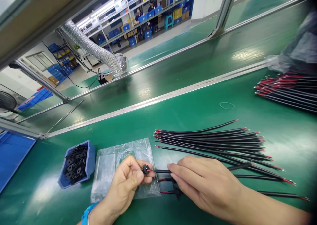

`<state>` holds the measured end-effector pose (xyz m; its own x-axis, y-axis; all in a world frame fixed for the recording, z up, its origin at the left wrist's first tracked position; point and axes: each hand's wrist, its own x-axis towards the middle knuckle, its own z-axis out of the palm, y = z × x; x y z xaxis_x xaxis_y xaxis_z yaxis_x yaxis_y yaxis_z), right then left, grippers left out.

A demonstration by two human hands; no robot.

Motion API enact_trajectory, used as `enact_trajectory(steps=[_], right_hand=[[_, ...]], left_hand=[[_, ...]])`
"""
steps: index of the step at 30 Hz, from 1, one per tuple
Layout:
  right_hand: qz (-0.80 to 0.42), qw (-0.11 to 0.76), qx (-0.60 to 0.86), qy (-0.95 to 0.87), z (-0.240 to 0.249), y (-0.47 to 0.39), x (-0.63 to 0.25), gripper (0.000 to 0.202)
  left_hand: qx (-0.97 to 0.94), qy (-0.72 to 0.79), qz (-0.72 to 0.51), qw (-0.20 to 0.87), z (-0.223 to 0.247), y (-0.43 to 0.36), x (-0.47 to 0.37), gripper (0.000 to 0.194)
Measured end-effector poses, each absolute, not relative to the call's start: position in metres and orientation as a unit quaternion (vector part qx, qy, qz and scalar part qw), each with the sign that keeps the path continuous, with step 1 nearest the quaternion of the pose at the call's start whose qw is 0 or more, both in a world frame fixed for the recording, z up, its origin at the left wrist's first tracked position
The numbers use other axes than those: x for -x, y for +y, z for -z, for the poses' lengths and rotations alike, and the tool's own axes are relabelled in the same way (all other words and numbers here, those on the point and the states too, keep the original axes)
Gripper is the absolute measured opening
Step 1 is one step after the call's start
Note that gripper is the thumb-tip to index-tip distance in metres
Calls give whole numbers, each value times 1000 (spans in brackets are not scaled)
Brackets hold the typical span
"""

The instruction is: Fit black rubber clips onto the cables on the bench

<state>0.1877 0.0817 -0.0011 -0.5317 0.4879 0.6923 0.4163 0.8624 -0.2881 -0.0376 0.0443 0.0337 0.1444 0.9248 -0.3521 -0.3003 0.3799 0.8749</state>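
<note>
Pinched between the thumb and fingers of my left hand (127,178) is a small black connector part (145,169). The red end of a black cable (160,171) meets this part. My right hand (206,182) has its fingers closed on that cable, just right of the connector. Below it, two more red-tipped cable ends (167,192) and another black part (176,191) lie partly under my right hand. Behind the hands, a spread of black cables with red tips (210,142) rests on the green table. A clear plastic bag (105,172) lies flat under my left hand.
A blue bin (92,157) of black parts stands at the left, beside a larger blue tray (15,155). More cables (289,89) and plastic wrap (292,53) are at the right. A metal rail (173,91) crosses behind; a silver duct (96,50) hangs beyond.
</note>
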Motion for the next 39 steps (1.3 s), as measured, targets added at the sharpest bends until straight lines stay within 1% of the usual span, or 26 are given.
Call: enact_trajectory(steps=[4, 11, 12, 15, 17, 20, 22, 27, 31, 39], right_hand=[[-45, 386, 266, -882, -3, 81, -190, 21], [-63, 373, 272, -885, -9, 76, -189, 26], [-65, 371, 269, -887, -9, 75, -188, 25], [-59, 375, 259, -888, -9, 73, -187, 24], [-50, 377, 250, -890, -10, 73, -186, 23], [-54, 369, 240, -897, -10, 72, -185, 24], [-62, 362, 242, -898, -10, 70, -184, 26], [-91, 358, 251, -895, -13, 61, -185, 30], [-109, 334, 254, -901, -19, 57, -188, 26], [-113, 330, 255, -902, -19, 58, -191, 21]], left_hand=[[-350, 452, -468, 674, -27, 44, 41, 30], [-402, 485, -436, 643, -22, 38, 38, 28], [-400, 486, -433, 646, -22, 37, 36, 29], [-373, 485, -448, 652, -21, 38, 31, 40], [-369, 482, -465, 645, -18, 40, 28, 40], [-413, 469, -485, 611, -13, 41, 24, 27], [-447, 463, -491, 587, -12, 40, 23, 23], [-528, 473, -475, 521, -13, 34, 23, 21], [-546, 468, -473, 509, -12, 29, 21, 24], [-586, 463, -502, 437, -12, 26, 11, 28]])
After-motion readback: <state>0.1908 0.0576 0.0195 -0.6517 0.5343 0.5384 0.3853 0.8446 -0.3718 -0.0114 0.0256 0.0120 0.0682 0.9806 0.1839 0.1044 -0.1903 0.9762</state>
